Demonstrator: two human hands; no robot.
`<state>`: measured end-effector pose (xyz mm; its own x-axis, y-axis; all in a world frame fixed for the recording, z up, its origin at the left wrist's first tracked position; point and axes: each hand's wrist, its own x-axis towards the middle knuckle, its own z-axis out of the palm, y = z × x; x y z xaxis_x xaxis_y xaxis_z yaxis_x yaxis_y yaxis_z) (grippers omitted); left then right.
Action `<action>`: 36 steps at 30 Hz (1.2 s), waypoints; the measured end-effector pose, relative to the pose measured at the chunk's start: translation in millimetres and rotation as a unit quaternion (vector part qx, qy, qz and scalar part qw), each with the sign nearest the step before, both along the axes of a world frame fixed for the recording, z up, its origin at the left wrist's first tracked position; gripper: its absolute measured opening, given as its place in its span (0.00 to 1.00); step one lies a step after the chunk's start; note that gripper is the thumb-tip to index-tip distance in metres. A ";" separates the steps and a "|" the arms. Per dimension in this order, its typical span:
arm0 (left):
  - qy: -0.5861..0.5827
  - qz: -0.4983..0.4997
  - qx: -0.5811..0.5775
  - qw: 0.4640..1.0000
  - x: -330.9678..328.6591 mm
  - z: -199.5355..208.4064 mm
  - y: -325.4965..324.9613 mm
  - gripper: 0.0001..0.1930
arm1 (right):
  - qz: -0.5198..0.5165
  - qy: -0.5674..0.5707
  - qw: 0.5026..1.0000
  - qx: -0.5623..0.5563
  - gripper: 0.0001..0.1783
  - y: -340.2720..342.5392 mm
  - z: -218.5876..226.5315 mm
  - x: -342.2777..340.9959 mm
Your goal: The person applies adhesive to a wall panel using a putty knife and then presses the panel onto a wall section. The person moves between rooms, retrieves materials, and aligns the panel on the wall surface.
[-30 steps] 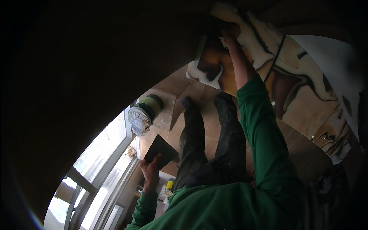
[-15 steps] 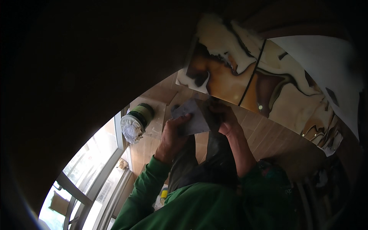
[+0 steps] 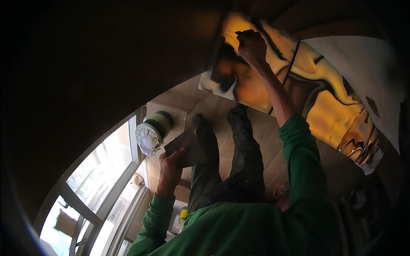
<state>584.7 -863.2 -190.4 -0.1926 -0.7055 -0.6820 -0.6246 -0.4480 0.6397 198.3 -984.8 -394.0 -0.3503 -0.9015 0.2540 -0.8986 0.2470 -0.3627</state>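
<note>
In my left hand (image 3: 170, 170) is a thin, dark grey rectangular sheet (image 3: 188, 149), pinched at its left edge with the thumb on top. It is held over the floor beside my left leg. My right hand (image 3: 253, 48) is stretched out far ahead, over the upper left part of a marbled panel (image 3: 258, 91). Its fingers are drawn together in shadow, and whatever they hold, if anything, cannot be made out. The panel has cream, brown and black swirls and glows orange. A dark seam (image 3: 294, 57) divides it.
A green container (image 3: 162, 122) topped with crumpled white material (image 3: 148, 140) stands on the left by a bright window (image 3: 100, 155). A small yellow-capped bottle (image 3: 183, 212) is near my left side. Wood-look flooring (image 3: 273, 147) lies below; a white surface (image 3: 354, 64) borders the panel.
My right hand has let go of the sheet and moved up to the panel. My left hand has shifted left with the sheet. The panel has turned from pale to glowing orange.
</note>
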 end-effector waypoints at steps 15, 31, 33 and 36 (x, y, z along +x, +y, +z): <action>-0.235 -0.190 -0.074 0.950 69.8 31.7 58.2 0.20 | 0.029 0.094 0.995 0.005 0.13 -53.9 -76.2 6.6; -0.219 -0.195 -0.087 0.952 79.8 29.3 62.0 0.13 | 0.071 0.099 0.987 0.102 0.05 -32.3 -78.7 43.2; -0.136 -0.042 -0.016 0.990 79.0 26.5 61.1 0.12 | 0.064 0.112 0.987 0.091 0.04 -29.7 -72.2 45.2; 0.027 0.278 0.147 0.949 69.4 22.6 50.6 0.13 | 0.058 0.069 0.992 0.084 0.05 -14.1 -48.0 37.7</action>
